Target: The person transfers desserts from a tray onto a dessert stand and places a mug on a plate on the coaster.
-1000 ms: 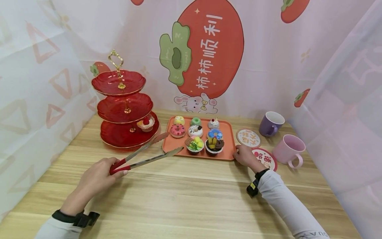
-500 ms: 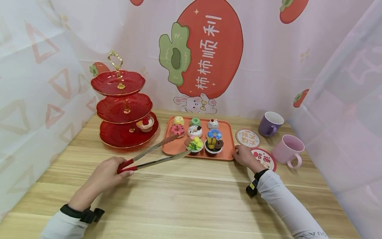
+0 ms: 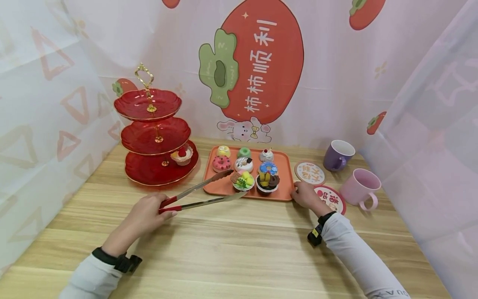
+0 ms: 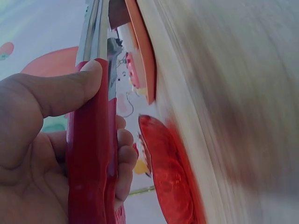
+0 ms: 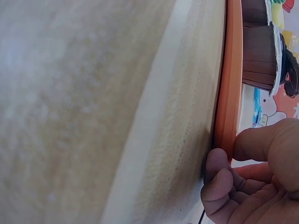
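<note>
My left hand (image 3: 146,214) grips the red handles of metal tongs (image 3: 201,203), whose arms are spread. The tong tips stand on either side of a cupcake with green and yellow topping (image 3: 243,181), at the front of the orange tray (image 3: 220,189). Beside it sits a chocolate cupcake (image 3: 267,182). Behind are a pink donut (image 3: 222,163), a white donut (image 3: 244,164), a blue donut (image 3: 268,168) and several small cakes. At the tray's front right corner, my right hand (image 3: 305,194) pinches the rim between thumb and fingers, as the right wrist view shows.
A red three-tier stand (image 3: 147,168) at the left bears a cream-topped cupcake (image 3: 182,154) on its lowest tier. Right of the tray lie two round coasters (image 3: 310,173), with a purple mug (image 3: 338,155) and a pink mug (image 3: 361,187) beyond.
My left hand has carried the tongs rightward from the tray's left edge to the green and yellow cupcake, arms still spread. The right hand stays at the tray corner.
</note>
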`<state>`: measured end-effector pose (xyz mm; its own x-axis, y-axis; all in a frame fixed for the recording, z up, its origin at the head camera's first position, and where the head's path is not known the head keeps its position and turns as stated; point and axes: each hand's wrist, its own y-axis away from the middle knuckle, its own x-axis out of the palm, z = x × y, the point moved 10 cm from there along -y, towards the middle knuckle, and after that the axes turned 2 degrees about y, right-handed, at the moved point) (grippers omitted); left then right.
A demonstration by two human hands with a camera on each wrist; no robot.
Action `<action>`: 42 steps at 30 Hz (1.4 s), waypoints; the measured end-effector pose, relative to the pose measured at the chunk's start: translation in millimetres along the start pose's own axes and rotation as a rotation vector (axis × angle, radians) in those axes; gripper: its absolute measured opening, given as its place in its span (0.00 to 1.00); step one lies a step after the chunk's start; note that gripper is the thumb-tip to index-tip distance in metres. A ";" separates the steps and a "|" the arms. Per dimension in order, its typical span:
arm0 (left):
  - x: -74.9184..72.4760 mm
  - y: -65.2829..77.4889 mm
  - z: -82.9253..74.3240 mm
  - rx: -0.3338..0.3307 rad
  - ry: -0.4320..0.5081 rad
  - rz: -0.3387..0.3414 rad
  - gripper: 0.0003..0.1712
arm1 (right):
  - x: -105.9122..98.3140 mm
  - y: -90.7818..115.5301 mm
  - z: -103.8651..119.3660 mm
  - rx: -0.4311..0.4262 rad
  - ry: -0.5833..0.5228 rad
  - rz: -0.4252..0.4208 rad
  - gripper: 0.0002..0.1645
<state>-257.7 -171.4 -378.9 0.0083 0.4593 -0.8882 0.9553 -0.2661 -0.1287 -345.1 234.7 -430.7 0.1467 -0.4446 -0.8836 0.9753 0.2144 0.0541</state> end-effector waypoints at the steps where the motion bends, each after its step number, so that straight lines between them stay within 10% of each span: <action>1: 1.3 -1.4 -0.9 -0.003 0.004 0.004 0.20 | 0.3 0.1 -0.3 0.001 -0.001 0.002 0.07; 42: 19.7 -20.9 -20.5 0.044 0.000 0.013 0.11 | 2.5 -1.8 -7.9 0.045 0.010 0.015 0.14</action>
<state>-271.5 -139.4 -384.6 0.0202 0.4553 -0.8901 0.9412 -0.3089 -0.1366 -347.8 240.1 -436.7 0.1600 -0.4330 -0.8871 0.9795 0.1813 0.0881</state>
